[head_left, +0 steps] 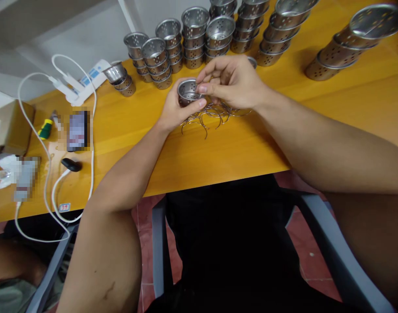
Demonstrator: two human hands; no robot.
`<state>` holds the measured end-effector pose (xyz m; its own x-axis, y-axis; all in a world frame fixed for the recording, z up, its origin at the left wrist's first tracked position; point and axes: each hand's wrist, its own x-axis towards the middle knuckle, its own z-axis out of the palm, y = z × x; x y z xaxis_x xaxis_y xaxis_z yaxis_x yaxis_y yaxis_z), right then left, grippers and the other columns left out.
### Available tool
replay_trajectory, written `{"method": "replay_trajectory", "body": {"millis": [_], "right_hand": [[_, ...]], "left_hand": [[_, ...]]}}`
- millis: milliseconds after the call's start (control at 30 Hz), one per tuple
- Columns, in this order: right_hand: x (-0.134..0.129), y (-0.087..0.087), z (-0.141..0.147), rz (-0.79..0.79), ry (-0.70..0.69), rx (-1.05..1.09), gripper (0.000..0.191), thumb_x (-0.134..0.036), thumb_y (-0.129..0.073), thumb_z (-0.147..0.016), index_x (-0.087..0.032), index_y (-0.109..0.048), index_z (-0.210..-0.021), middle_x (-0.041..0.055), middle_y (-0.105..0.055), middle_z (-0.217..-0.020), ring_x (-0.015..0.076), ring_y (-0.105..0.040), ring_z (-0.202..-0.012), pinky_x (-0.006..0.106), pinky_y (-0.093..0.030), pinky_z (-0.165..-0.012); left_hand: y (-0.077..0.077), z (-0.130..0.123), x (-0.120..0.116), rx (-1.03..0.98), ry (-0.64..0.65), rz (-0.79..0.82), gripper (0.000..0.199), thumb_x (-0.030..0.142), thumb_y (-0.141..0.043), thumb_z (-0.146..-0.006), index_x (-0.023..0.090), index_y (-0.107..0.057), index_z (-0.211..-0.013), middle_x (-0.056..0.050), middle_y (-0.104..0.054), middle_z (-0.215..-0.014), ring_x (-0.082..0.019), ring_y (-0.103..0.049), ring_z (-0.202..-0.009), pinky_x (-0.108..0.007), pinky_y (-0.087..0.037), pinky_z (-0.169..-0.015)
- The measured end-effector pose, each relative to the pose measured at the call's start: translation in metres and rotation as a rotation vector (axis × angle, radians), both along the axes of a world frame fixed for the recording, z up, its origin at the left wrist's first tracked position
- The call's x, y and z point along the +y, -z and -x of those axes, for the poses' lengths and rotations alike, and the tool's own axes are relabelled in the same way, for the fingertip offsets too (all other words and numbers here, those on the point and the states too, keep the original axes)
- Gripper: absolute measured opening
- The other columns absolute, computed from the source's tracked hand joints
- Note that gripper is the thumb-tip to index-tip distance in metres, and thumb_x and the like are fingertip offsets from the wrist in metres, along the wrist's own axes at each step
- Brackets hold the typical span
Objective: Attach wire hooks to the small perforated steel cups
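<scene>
Perforated metal cup [186, 91] is off the worktop [238, 148], held in the air just above the pile of wire rings [212, 115]. Cup lies tipped: open mouth faces up and toward the camera, axis leaning back toward the person, so the rim is what's presented to the right side.

Left hand [177, 111] is closed round the cup from below and left, thumb pressed along the near rim. Right hand [233, 82] sits immediately right of the cup, fingers pinched together at the rim's right edge. It looks like it's pinching something thin there, probably a wire piece, but too small to tell for sure. Both hands touch at the cup; right is the free one for fine work, left is just the fixture.

Wire rings lie loose on the worktop directly under both hands, nearer the right one.

Further out: stacks of identical cups [194, 39] in rows along the far edge, a tipped-over stack [349, 43] far right. Left side, well apart: power strip [84, 82] with white cable [48, 174], phone [78, 130], small screwdriver [45, 129].
</scene>
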<state>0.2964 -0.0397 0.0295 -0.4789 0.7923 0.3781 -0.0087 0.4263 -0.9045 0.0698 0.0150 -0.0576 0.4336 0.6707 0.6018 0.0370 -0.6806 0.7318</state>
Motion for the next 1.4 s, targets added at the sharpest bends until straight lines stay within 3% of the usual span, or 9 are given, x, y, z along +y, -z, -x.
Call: {"method": "replay_trajectory", "body": {"millis": [100,267,467,633,767,867,1033,1300,1400], "right_hand": [[-0.001,0.0,0.005,-0.004,0.058,0.003,0.064,-0.081,-0.095,-0.076,-0.025,-0.068,-0.094,-0.0002,-0.064,-0.074,0.0157,-0.054,-0.056,0.031,-0.043,-0.051],[-0.002,0.003,0.008,0.007,0.104,-0.043,0.065,-0.08,-0.096,-0.074,-0.027,-0.063,-0.09,-0.0009,-0.062,-0.072,0.0171,-0.054,-0.059,0.031,-0.046,-0.054],[-0.001,0.003,0.002,-0.03,0.04,-0.032,0.068,-0.081,-0.099,-0.069,-0.024,-0.069,-0.092,-0.0013,-0.061,-0.068,0.0148,-0.056,-0.054,0.028,-0.042,-0.048],[-0.004,-0.001,0.001,-0.007,0.093,-0.08,0.065,-0.089,-0.08,-0.086,-0.024,-0.074,-0.09,0.0032,-0.07,-0.076,0.0168,-0.059,-0.054,0.032,-0.05,-0.05],[-0.004,-0.002,0.001,0.017,0.109,-0.081,0.052,-0.076,-0.08,-0.093,-0.025,-0.077,-0.102,0.0059,-0.078,-0.102,0.0175,-0.06,-0.056,0.035,-0.053,-0.052],[-0.004,-0.002,0.001,0.028,0.16,-0.096,0.041,-0.063,-0.082,-0.096,-0.025,-0.078,-0.108,0.0047,-0.078,-0.098,0.0173,-0.058,-0.053,0.035,-0.048,-0.047],[-0.006,-0.004,0.003,0.062,0.16,-0.09,0.026,-0.047,-0.075,-0.097,-0.023,-0.082,-0.103,0.0043,-0.079,-0.098,0.0164,-0.058,-0.05,0.033,-0.046,-0.044],[-0.006,-0.001,0.003,0.118,0.043,-0.047,0.034,-0.041,-0.077,-0.092,-0.025,-0.083,-0.122,0.0029,-0.079,-0.12,0.0142,-0.06,-0.049,0.032,-0.043,-0.04],[-0.004,0.001,0.001,0.156,-0.024,0.002,0.034,-0.04,-0.079,-0.094,-0.025,-0.083,-0.124,0.0039,-0.079,-0.124,0.0144,-0.061,-0.048,0.032,-0.043,-0.039]], "left_hand": [[0.001,-0.002,-0.002,0.051,-0.028,-0.035,0.086,0.082,-0.085,-0.078,0.033,-0.051,-0.14,-0.008,-0.067,-0.136,-0.03,-0.071,-0.126,-0.048,-0.059,-0.111],[-0.001,-0.003,-0.004,0.099,-0.085,-0.081,0.076,0.079,-0.083,-0.084,0.033,-0.053,-0.136,-0.006,-0.067,-0.131,-0.029,-0.072,-0.124,-0.049,-0.058,-0.113],[0.0,-0.005,-0.003,0.064,-0.078,-0.084,0.072,0.079,-0.083,-0.085,0.034,-0.054,-0.133,-0.004,-0.07,-0.125,-0.027,-0.075,-0.116,-0.048,-0.063,-0.106],[0.0,-0.006,-0.007,0.087,-0.086,-0.075,0.076,0.081,-0.08,-0.086,0.031,-0.053,-0.136,-0.007,-0.07,-0.13,-0.028,-0.074,-0.122,-0.05,-0.061,-0.11],[0.002,-0.008,-0.006,0.072,-0.073,-0.065,0.081,0.083,-0.081,-0.082,0.037,-0.049,-0.141,-0.005,-0.069,-0.132,-0.028,-0.073,-0.123,-0.05,-0.062,-0.109],[0.002,-0.009,-0.007,0.085,-0.095,-0.069,0.089,0.085,-0.085,-0.076,0.034,-0.048,-0.14,-0.005,-0.068,-0.132,-0.029,-0.073,-0.123,-0.05,-0.061,-0.108],[-0.003,-0.01,-0.012,0.108,-0.143,-0.068,0.092,0.083,-0.09,-0.071,0.033,-0.051,-0.137,-0.005,-0.069,-0.13,-0.029,-0.073,-0.121,-0.047,-0.061,-0.106],[-0.005,-0.008,-0.013,0.102,-0.16,-0.048,0.081,0.081,-0.087,-0.078,0.032,-0.053,-0.133,-0.003,-0.073,-0.124,-0.026,-0.076,-0.113,-0.042,-0.063,-0.098],[-0.005,-0.009,-0.012,0.081,-0.131,-0.05,0.085,0.08,-0.092,-0.073,0.034,-0.052,-0.133,0.0,-0.074,-0.125,-0.025,-0.076,-0.112,-0.042,-0.065,-0.098]]}}
